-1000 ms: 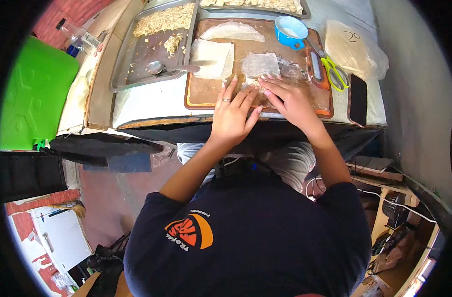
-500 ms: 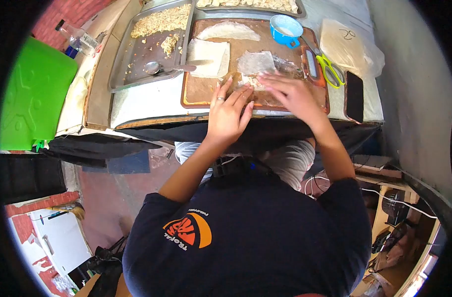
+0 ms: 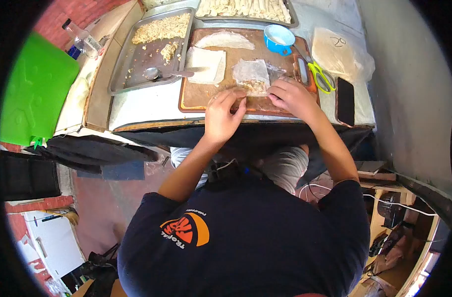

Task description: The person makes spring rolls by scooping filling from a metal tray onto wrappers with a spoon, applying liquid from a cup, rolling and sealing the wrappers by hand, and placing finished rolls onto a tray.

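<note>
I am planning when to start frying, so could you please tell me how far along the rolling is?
Done: a tray of finished rolls sits at the far edge. In hand: the left hand and right hand curl over the near edge of a filled wrapper on the brown board. Left: another wrapper lies flat, and filling remains in the metal tray.

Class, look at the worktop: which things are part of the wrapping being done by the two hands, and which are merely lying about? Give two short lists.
In use:
left hand and right hand, both on the wrapper with filling
brown cutting board
spare wrapper
tray of filling with spoon
tray of finished rolls
blue cup

Lying about:
scissors
phone
bottle
green board
</note>
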Demonstrator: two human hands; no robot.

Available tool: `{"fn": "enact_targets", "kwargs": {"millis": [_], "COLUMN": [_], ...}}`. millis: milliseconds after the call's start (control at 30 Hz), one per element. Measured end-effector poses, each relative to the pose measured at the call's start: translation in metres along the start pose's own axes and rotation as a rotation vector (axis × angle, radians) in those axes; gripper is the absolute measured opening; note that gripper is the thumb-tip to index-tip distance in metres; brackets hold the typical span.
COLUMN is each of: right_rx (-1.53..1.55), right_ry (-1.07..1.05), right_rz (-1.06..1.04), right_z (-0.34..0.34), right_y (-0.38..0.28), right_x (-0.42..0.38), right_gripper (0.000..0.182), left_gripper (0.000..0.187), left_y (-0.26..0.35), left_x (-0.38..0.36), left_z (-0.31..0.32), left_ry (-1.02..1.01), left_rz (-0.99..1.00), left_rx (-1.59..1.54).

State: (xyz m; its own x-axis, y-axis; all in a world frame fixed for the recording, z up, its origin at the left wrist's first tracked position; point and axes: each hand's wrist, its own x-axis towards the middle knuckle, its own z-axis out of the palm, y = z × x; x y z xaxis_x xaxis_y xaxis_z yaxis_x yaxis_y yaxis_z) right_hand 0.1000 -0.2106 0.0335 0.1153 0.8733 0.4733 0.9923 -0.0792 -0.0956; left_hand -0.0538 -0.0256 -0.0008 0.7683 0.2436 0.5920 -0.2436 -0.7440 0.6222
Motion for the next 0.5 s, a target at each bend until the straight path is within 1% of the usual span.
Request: {"fn": "enact_targets", "kwargs": {"millis": [67,100,167,200,300,400,500], "right_rx": [-0.018,-0.03,0.002,0.019,0.382,0.488,0.52], "right_ry": [0.016,0.023,0.046,0.056,-0.052,-0.088,-0.135], "right_rz": [-0.06,-0.089,-0.062,-0.049,0.224,0.249,0.305], "right_z": [0.005,0.007,0.013,0.013,0.007,0.01,0.009], "right_y": [0.005,0.009,0.013,0.015,0.018,0.028,0.031], "right_x": [0.003,0.004,0.006,0.007,0.011,0.011,0.012], "right_gripper": [0.015,0.015,0.015,0.016,0.015,0.01,0.012], "left_gripper": [0.024,0.026,0.03,0.037,0.036,0.03,0.024], "left_y": [0.012,0.015,0.018,0.021,0.025,0.008,-0.009], "left_x": [0.004,0.006,0.011,0.01,0.013,0.019,0.03], "left_z": [0.001,0.004,0.011,0.014,0.018,0.019,0.013], "left_ry": [-0.045,-0.007,0.067,0.05,0.098,0.04,-0.1], "left_rz": [-0.199,-0.173,-0.118,-0.119,-0.082,0.012,0.135], "left_rx": [-0.106,-0.105,-0.108,-0.034,0.041,0.038,0.098]}}
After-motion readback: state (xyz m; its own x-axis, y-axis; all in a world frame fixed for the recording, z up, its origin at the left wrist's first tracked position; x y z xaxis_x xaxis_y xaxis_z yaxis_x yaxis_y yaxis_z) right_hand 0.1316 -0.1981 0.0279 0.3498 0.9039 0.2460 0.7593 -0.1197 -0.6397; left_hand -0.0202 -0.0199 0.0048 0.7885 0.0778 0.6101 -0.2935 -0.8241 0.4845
